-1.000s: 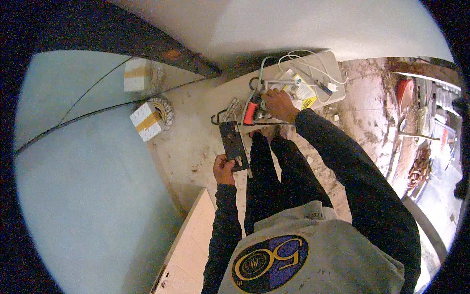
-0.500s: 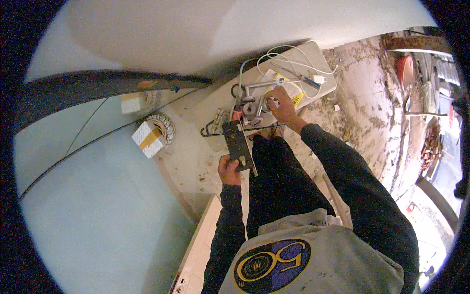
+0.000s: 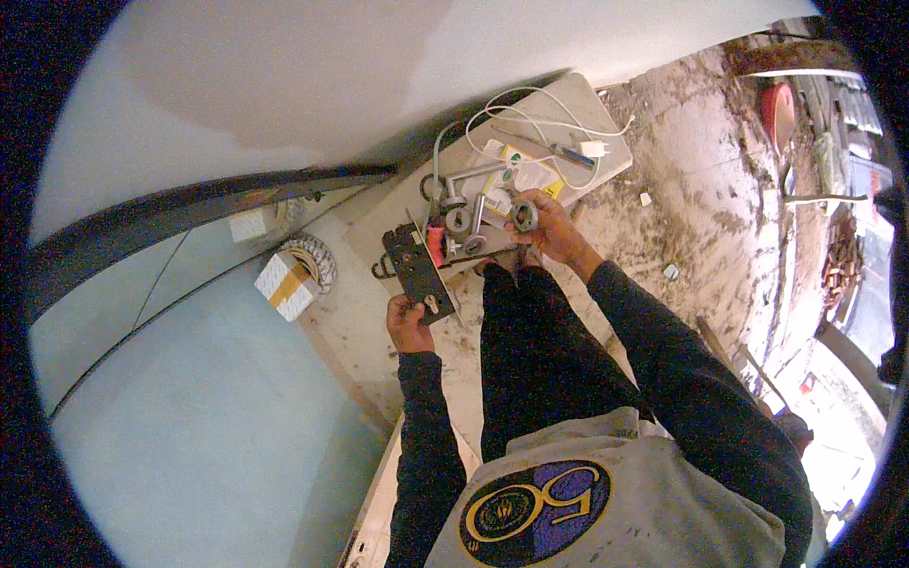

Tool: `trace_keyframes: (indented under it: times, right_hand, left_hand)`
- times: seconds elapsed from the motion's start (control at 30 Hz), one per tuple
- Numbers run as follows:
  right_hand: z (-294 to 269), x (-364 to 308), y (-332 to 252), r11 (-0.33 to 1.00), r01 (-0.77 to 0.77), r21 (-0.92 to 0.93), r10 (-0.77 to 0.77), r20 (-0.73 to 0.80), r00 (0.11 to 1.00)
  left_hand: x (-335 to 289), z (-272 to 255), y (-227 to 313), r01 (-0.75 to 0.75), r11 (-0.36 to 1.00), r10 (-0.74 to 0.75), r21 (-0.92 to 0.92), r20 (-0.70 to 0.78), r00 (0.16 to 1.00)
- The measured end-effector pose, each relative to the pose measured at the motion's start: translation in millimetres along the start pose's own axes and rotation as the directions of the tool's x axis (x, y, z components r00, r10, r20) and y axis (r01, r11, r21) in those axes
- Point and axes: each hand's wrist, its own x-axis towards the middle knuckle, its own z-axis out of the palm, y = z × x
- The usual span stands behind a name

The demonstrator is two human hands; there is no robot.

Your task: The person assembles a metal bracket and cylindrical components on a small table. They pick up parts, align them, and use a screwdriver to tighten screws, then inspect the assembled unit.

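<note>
Both hands (image 3: 408,325) (image 3: 551,230) forward, right farther

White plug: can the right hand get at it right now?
Probably yes: nothing appears to lie over the white plug, but the right hand holds a round grey part, so it may need freeing first.

Dim, grainy light lies over the counter (image 3: 582,104), while far to its right strong glare bleaches the ground (image 3: 833,450) almost white. A broad, soft shadow darkens the wall (image 3: 294,76) above the counter, and the black trousers (image 3: 540,350) below it lose nearly all detail. Left of it, fisheye distortion bows the dark beam (image 3: 218,218) toward the black-vignetted rim.
</note>
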Motion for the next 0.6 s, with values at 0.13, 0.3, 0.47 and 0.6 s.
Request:
trace_keyframes:
  times: [0.13,0.3,0.47,0.6]
  right_hand:
    - [-2,-9,-16,0.952,0.166,-0.257,-0.164,0.026,0.986]
    - [-13,-36,-49,0.936,0.214,-0.28,-0.224,-0.005,0.974]
    - [-40,-58,-71,0.864,0.179,-0.47,-0.297,-0.19,0.936]
    - [-57,-65,-73,0.963,0.223,-0.154,-0.256,-0.245,0.935]
  left_hand:
    - [0,10,-7,0.049,0.996,-0.054,0.07,0.068,0.996]
    - [0,66,-61,0.232,0.968,-0.205,-0.094,0.231,0.951]
    - [19,143,-119,0.379,0.888,-0.299,-0.26,0.298,0.906]
    - [43,190,-140,0.199,0.98,-0.188,-0.028,0.226,0.956]
